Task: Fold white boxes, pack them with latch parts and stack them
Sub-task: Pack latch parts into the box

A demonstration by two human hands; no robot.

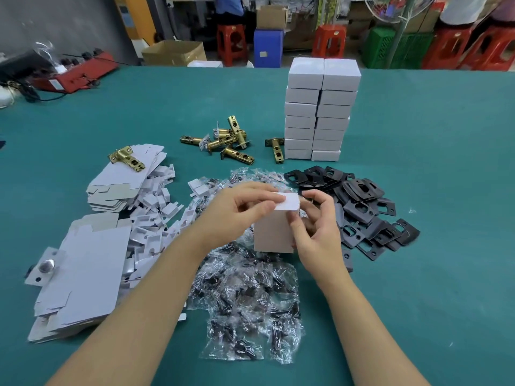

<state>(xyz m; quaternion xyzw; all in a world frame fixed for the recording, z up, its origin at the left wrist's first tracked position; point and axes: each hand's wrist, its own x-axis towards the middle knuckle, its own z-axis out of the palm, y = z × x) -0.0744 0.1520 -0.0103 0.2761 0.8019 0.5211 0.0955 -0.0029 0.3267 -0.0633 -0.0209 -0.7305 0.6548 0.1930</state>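
Both hands hold a small white box (274, 232) upright above the green table (432, 190), over a pile of clear screw packets (245, 296). My left hand (239, 213) pinches the top flap from the left. My right hand (315, 224) grips the box's right side, thumb on its front face. Brass latch bolts (223, 143) lie beyond, one more latch (126, 158) rests on flat box blanks. Black strike plates (362, 213) are heaped to the right. Two columns of closed white boxes (320, 107) stand behind.
Flat white box blanks (83, 274) and small white card inserts (156, 218) are piled on the left. A red device with cables (72, 73) sits at the far left. Beyond the table stand red stools (231, 43), cardboard cartons (174, 52) and green crates (395, 48).
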